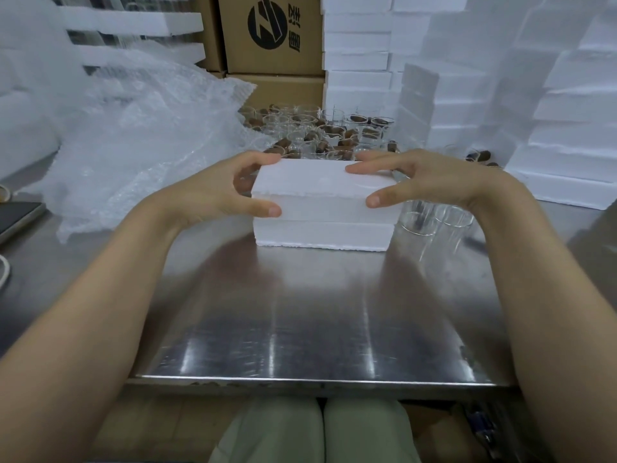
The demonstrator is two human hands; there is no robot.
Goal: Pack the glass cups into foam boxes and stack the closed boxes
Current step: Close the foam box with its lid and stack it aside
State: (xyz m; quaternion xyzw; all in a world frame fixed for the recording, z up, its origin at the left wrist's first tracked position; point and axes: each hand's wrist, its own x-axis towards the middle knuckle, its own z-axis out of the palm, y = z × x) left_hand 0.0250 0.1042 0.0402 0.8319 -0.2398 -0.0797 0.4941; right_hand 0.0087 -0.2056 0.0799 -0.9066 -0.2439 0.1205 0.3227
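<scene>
Two hands: left hand (213, 192), right hand (430, 182). One foam block (320, 208), three layers. Glass cups (320, 132) — too many to count. Cardboard boxes (273, 35) — at least three. One bubble wrap heap (140, 128).

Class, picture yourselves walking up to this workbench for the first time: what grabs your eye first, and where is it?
The white foam box at the centre of the steel table, gripped at its ends by the left hand and right hand. Behind it stands a crowd of glass cups, with crumpled bubble wrap at left and stacked foam boxes at right.
</scene>
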